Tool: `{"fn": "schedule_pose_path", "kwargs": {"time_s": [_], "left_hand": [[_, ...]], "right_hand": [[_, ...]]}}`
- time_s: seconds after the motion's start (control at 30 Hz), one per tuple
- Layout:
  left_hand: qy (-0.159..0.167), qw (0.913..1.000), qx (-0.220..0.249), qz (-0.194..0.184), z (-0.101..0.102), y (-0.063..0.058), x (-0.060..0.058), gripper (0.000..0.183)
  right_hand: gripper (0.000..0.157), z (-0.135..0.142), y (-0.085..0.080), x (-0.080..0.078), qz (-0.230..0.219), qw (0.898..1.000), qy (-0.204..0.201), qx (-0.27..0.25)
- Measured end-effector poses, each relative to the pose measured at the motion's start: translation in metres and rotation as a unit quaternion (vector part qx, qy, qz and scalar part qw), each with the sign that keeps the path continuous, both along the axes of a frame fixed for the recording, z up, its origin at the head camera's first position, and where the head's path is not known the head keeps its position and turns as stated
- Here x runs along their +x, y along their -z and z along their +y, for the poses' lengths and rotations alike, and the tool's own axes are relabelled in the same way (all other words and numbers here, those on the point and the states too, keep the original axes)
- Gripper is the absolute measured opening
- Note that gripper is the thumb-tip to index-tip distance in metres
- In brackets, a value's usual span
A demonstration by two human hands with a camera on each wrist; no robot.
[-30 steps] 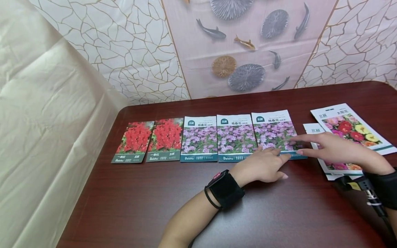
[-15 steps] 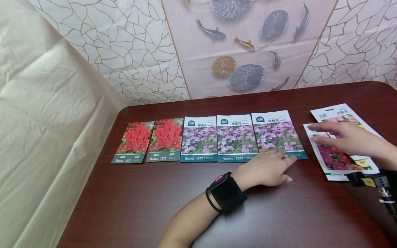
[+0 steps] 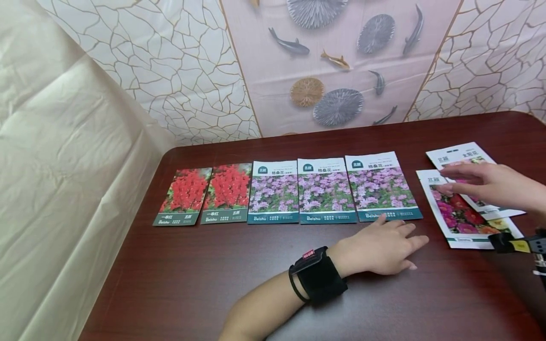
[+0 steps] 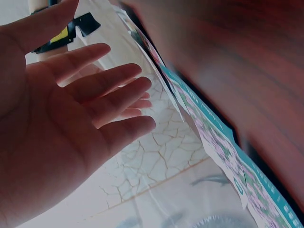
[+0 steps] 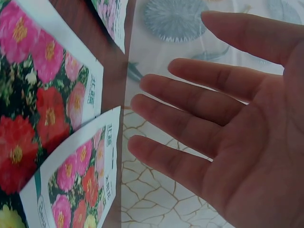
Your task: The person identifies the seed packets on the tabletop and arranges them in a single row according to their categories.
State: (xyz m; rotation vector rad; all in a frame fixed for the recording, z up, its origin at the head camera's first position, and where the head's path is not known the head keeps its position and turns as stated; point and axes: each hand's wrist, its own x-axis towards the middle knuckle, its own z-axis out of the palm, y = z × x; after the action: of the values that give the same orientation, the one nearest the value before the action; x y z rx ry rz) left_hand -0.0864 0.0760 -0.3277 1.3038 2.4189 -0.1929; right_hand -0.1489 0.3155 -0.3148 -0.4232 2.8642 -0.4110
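My left hand [image 3: 381, 246] is spread palm-down, its fingertips right at the lower edge of the rightmost purple-flower seed packet [image 3: 379, 187]. It grips nothing, and in the left wrist view its fingers [image 4: 111, 107] are extended and apart. My right hand [image 3: 495, 184] hovers over two overlapping seed packets with mixed bright flowers. The rear packet [image 3: 454, 152] overlaps the front packet [image 3: 462, 218], and the hand hides part of both. Nothing lies in the right palm, whose fingers [image 5: 185, 104] are loosely extended in the right wrist view.
Left of the rightmost purple packet stand two more in line, a middle packet [image 3: 326, 189] and a left packet [image 3: 274, 189]. Beyond them lie two red-flower packets, one [image 3: 227, 192] next to the other [image 3: 183, 196]. A patterned cloth wall [image 3: 192, 71] rises behind the dark table [image 3: 192, 279].
My right hand has moved right, off the rightmost purple packet to over the mixed-flower packets. My left hand has drawn back toward me and right, uncovering the purple packets' lower edges.
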Motion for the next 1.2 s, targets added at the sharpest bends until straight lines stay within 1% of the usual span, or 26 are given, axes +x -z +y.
{"fn": "schedule_pose_path", "kwargs": {"time_s": [0.17, 0.3, 0.43, 0.6, 0.7, 0.8, 1.03, 1.2], "left_hand": [[0.019, 0.9996, -0.019, 0.008, 0.007, 0.003, 0.006, 0.06], [0.02, 0.9994, -0.028, 0.008, 0.013, 0.005, 0.008, 0.061], [0.021, 0.9992, -0.031, 0.009, 0.023, 0.007, 0.01, 0.062], [0.02, 0.9988, -0.043, 0.016, 0.04, 0.009, 0.01, 0.063], [0.017, 0.9984, -0.051, 0.017, 0.049, 0.011, 0.009, 0.064], [0.015, 0.9981, -0.058, 0.014, 0.055, 0.013, 0.01, 0.064], [0.003, 0.9965, -0.083, 0.01, 0.064, 0.012, 0.013, 0.065], [-0.002, 0.9954, -0.096, 0.01, 0.067, 0.011, 0.014, 0.065]], "right_hand": [[0.047, 0.004, 0.003, -0.001, -0.009, 1.0, -0.007, 0.007], [0.048, 0.008, 0.005, -0.002, -0.01, 1.0, -0.011, 0.012], [0.048, 0.011, 0.008, -0.003, -0.013, 1.0, -0.018, 0.014], [0.048, 0.012, 0.013, -0.002, -0.027, 0.999, -0.035, 0.004], [0.043, 0.011, 0.014, -0.002, -0.024, 0.998, -0.051, 0.004], [0.042, 0.01, 0.015, -0.001, -0.029, 0.998, -0.062, 0.003], [0.041, 0.01, 0.019, -0.001, -0.044, 0.997, -0.065, 0.004], [0.045, 0.01, 0.022, 0.0, -0.071, 0.995, -0.073, 0.016]]}}
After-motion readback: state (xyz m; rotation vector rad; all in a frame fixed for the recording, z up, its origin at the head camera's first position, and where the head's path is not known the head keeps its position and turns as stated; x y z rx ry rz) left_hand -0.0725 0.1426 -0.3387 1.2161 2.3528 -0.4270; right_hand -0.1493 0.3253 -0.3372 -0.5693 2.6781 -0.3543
